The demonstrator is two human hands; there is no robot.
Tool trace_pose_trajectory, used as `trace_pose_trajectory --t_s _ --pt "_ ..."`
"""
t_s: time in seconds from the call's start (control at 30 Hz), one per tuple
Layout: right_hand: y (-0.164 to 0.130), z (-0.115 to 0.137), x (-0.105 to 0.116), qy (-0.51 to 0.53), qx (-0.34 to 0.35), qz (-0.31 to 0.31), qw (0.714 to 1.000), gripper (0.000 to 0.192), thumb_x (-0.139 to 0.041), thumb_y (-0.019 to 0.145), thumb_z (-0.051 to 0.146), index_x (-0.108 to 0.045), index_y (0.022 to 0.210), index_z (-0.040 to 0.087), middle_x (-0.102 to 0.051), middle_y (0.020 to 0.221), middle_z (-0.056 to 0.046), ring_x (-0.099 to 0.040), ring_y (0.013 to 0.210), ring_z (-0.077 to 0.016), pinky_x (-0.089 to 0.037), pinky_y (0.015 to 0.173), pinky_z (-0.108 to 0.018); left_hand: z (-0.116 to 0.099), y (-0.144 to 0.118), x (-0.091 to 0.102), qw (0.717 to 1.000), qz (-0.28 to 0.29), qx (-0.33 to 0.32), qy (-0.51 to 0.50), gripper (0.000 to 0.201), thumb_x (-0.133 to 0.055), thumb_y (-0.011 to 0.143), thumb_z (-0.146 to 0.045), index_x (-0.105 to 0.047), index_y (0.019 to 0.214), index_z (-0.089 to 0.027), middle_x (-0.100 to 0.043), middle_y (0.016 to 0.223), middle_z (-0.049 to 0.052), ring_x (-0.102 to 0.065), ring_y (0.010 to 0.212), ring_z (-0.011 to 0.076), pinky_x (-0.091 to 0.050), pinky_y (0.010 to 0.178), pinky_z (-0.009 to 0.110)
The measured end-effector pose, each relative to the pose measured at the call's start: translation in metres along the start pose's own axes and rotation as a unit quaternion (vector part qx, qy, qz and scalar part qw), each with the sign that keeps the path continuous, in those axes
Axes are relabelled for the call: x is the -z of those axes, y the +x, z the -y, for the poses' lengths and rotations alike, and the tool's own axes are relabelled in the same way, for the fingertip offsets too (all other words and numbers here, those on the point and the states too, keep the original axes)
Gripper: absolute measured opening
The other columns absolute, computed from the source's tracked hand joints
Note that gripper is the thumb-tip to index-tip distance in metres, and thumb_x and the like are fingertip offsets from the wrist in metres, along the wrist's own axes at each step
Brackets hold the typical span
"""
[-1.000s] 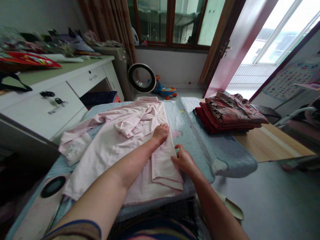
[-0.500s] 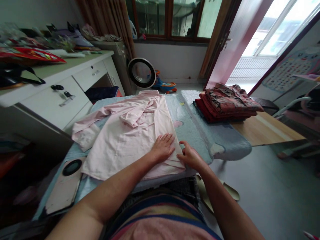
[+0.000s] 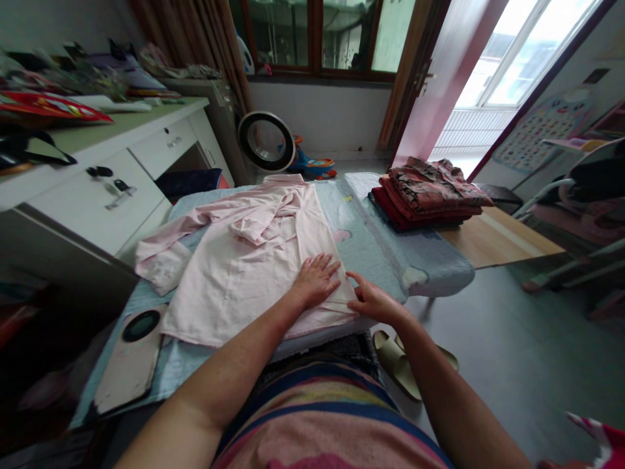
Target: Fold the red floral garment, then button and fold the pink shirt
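A pale pink long-sleeved shirt (image 3: pixel 234 280) lies spread on the blue cloth-covered table, its collar at the far end. One sleeve reaches out to the left, and the other is folded over the body. My left hand (image 3: pixel 316 281) rests flat on the shirt's lower right part, fingers spread. Right beside it, my right hand (image 3: pixel 375 301) touches the shirt's right edge near the hem; its thumb and forefinger are apart, while the other fingers are partly hidden. A light-coloured phone (image 3: pixel 129 365) with a big round dark camera lies at the table's near left.
Folded red and dark clothes (image 3: pixel 432 195) are stacked at the table's far right, beside a wooden board (image 3: pixel 498 236). A white desk (image 3: pixel 141 156) stands on the left. Slippers (image 3: pixel 398 365) lie on the floor below; a round fan-like object (image 3: pixel 267 141) is beyond the table.
The view has shifted slightly, showing more of the right side and of the slippers. Both hands stay at nearly the same place on the shirt, the right forefinger now stretched a little straighter.
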State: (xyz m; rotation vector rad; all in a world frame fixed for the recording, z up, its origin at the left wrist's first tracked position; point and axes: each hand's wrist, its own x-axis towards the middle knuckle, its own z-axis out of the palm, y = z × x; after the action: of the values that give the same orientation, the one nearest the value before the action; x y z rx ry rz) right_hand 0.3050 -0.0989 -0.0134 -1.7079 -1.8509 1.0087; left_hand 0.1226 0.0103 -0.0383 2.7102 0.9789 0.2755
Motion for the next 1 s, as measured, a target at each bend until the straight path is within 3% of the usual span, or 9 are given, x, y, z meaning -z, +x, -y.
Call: trace_pose_trajectory --t_s 0.07,0.17,0.27,0.37,0.43,0.57,0.67,0.77,1.0 --pt "-0.003 0.002 0.004 0.008 -0.003 0.017 1.000 0.076 -0.057 0.077 0.016 -0.029 0.148 0.011 -0.048 0.063 0.010 -0.043 0.058 -0.0109 -0.030 0.057 -0.022 0.003 0.001 0.000 0.999 -0.014 -0.001 -0.036 0.051 -0.045 0.095 -0.045 -0.047 0.143 -0.027 -0.037 0.157 0.009 -0.027 0.147 0.0311 -0.020 0.118 0.058" --pt "-0.009 0.006 0.008 0.015 0.001 0.041 0.999 0.086 -0.067 0.075 0.024 -0.025 0.149 0.014 -0.052 0.069 0.008 -0.047 0.063 -0.0116 -0.033 0.059 -0.023 0.013 0.004 0.000 0.987 -0.058 0.002 -0.152 0.039 -0.045 0.094 -0.033 -0.062 0.126 -0.021 -0.056 0.142 0.010 -0.044 0.137 0.0263 -0.027 0.117 0.049" --pt "-0.012 0.006 0.007 0.021 0.008 0.051 0.998 0.098 -0.075 0.071 0.032 -0.021 0.152 0.017 -0.056 0.075 0.006 -0.050 0.066 -0.0126 -0.037 0.061 -0.023 0.023 0.005 0.001 0.940 -0.093 0.057 -0.323 0.033 -0.044 0.090 -0.026 -0.069 0.109 -0.016 -0.071 0.115 0.009 -0.063 0.111 0.0206 -0.046 0.104 0.036" --pt "-0.014 0.003 0.003 0.011 0.017 0.034 0.999 0.092 -0.071 0.072 0.026 -0.024 0.151 0.018 -0.058 0.081 0.003 -0.051 0.069 -0.0131 -0.039 0.064 -0.024 0.028 -0.005 0.005 0.898 -0.077 0.094 -0.423 0.031 -0.046 0.086 -0.024 -0.070 0.105 -0.015 -0.073 0.103 0.007 -0.067 0.097 0.0188 -0.052 0.093 0.033" --pt "-0.014 0.000 0.001 -0.002 0.028 0.018 0.999 0.087 -0.065 0.071 0.020 -0.027 0.149 0.017 -0.058 0.083 0.003 -0.050 0.069 -0.0128 -0.039 0.065 -0.024 0.027 -0.019 0.010 0.902 -0.053 0.074 -0.422 0.029 -0.049 0.084 -0.023 -0.070 0.103 -0.016 -0.073 0.107 0.007 -0.066 0.100 0.0190 -0.050 0.097 0.033" --pt "-0.016 -0.003 -0.007 -0.007 0.037 -0.041 0.998 0.069 -0.055 0.071 0.014 -0.041 0.138 0.017 -0.057 0.086 0.002 -0.050 0.068 -0.0117 -0.039 0.065 -0.024 0.022 -0.054 0.022 0.946 -0.027 -0.009 -0.322 0.031 -0.051 0.080 -0.013 -0.072 0.101 -0.020 -0.067 0.126 0.007 -0.057 0.123 0.0212 -0.040 0.112 0.037" --pt "-0.018 -0.004 -0.016 -0.033 0.038 -0.117 0.992 0.045 -0.051 0.072 0.014 -0.053 0.116 0.018 -0.055 0.082 0.001 -0.049 0.069 -0.0126 -0.039 0.067 -0.025 0.020 -0.072 0.026 0.965 -0.025 -0.030 -0.261 0.047 -0.048 0.070 -0.003 -0.071 0.107 -0.021 -0.064 0.132 0.006 -0.050 0.132 0.0211 -0.036 0.115 0.041" --pt "-0.020 -0.004 -0.024 -0.088 0.072 -0.159 0.981 0.026 -0.054 0.071 0.016 -0.053 0.096 0.019 -0.053 0.082 0.000 -0.049 0.075 -0.0152 -0.039 0.072 -0.027 0.018 -0.078 0.024 0.972 -0.047 -0.031 -0.228 0.050 -0.047 0.067 -0.001 -0.070 0.106 -0.021 -0.065 0.130 0.006 -0.051 0.131 0.0212 -0.038 0.115 0.042" --pt "-0.022 -0.004 -0.034 -0.098 0.090 -0.210 0.968 0.028 -0.051 0.070 0.011 -0.050 0.097 0.019 -0.051 0.106 -0.006 -0.050 0.077 -0.0140 -0.042 0.075 -0.026 0.015 -0.078 0.018 0.979 -0.082 -0.052 -0.180 0.043 -0.053 0.071 -0.004 -0.070 0.107 -0.020 -0.066 0.128 0.007 -0.054 0.128 0.0223 -0.039 0.114 0.043"
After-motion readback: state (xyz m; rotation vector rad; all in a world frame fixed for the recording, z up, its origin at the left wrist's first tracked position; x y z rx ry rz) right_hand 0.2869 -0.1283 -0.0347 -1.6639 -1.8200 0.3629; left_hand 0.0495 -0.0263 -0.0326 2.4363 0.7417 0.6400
